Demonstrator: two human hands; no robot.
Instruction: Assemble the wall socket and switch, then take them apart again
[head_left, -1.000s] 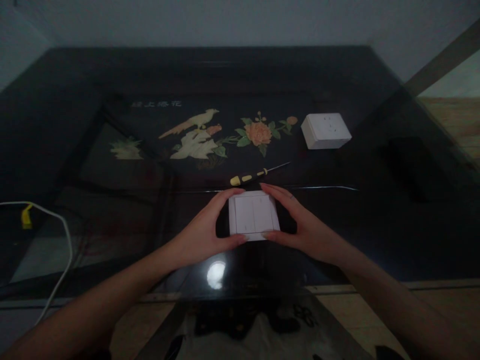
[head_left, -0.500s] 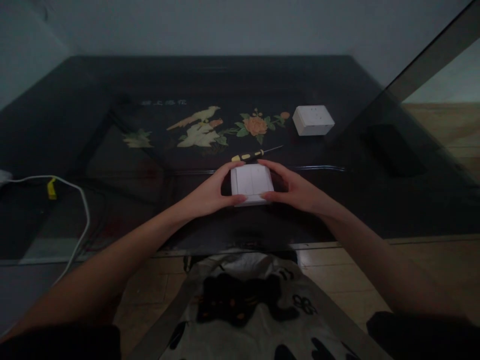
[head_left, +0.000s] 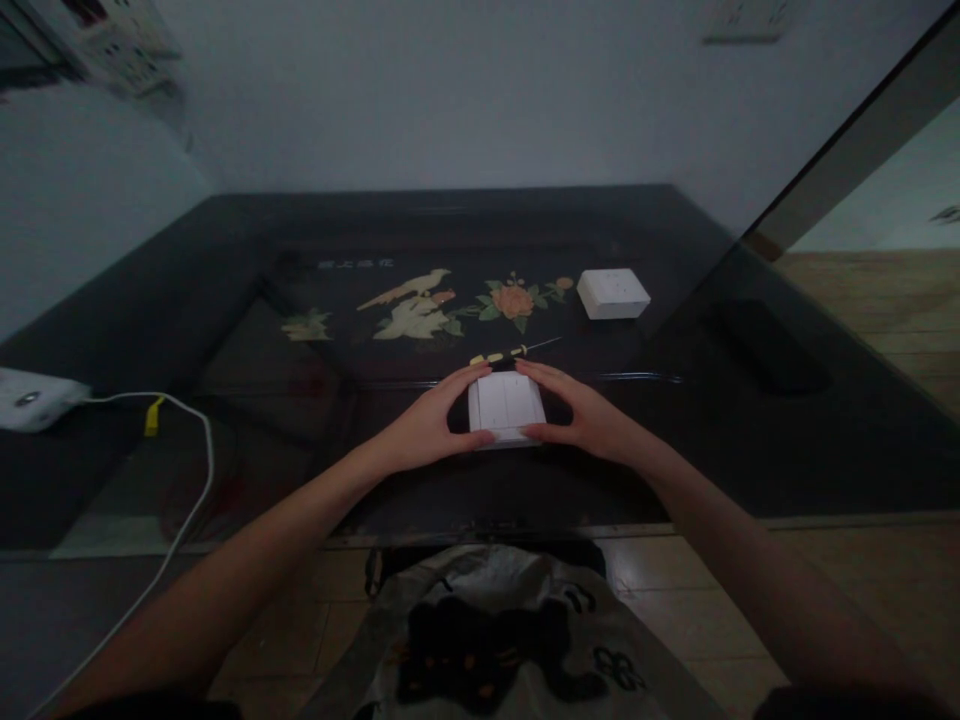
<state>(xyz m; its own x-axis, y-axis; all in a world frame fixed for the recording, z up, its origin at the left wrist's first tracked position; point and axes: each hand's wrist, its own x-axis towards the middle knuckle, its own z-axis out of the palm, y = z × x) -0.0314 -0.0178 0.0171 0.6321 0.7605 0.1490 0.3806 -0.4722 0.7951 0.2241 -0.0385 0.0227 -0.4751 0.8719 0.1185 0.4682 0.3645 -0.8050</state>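
A white wall switch (head_left: 507,402) with wide rocker panels lies on the dark glossy table (head_left: 420,495) in front of me. My left hand (head_left: 442,420) grips its left side, thumb on the near edge and fingers at the far edge. On the right side my right hand (head_left: 577,412) holds it the same way. Just beyond the fingertips rests a yellow and black screwdriver (head_left: 499,356), its thin shaft pointing right. The underside of the switch is hidden.
A white socket box (head_left: 613,293) stands farther back on the right. At the left edge lies a white power strip (head_left: 37,400) with a white cable (head_left: 208,450) and yellow tag (head_left: 153,416). A dark flat object (head_left: 772,345) is at the right. Sockets (head_left: 746,20) are on the wall.
The view has tilted up, so the table sits lower in the picture and wall sockets and the power strip show. Both hands keep their grip on the switch.
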